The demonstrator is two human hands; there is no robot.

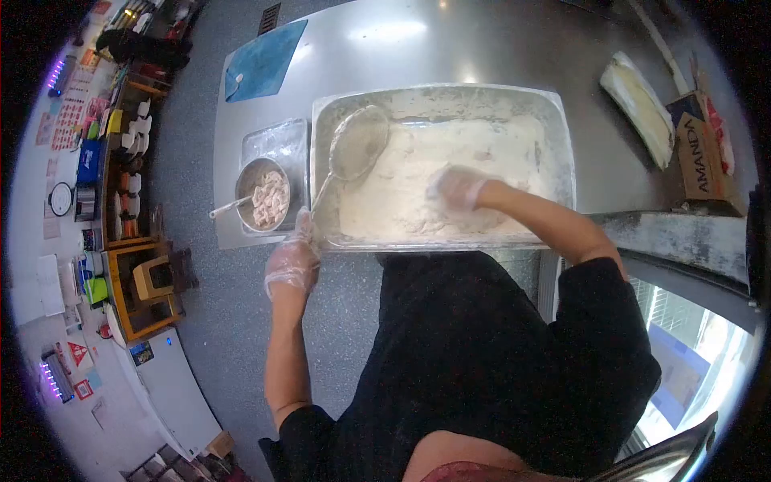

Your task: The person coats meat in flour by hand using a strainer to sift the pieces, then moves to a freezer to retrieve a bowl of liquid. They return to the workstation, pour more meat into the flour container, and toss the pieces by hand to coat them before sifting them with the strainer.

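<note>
The left hand (292, 263) meets one strainer (359, 145) handle; the right hand (462, 189) touches flour (381, 202) in one pan (565, 153). Both hands' finger closure is unclear. One bowl (247, 178) holds meat pieces (271, 199).

Bowl (247, 180) left of pan (442, 87)

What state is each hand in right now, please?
Left hand: by the end of the strainer handle; grip cannot be told.
Right hand: at the white powder, blurred; open or closed cannot be told.

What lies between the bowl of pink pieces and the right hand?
In the head view: the tray's edge, the pan's rim, the strainer's handle and white powder.
</note>
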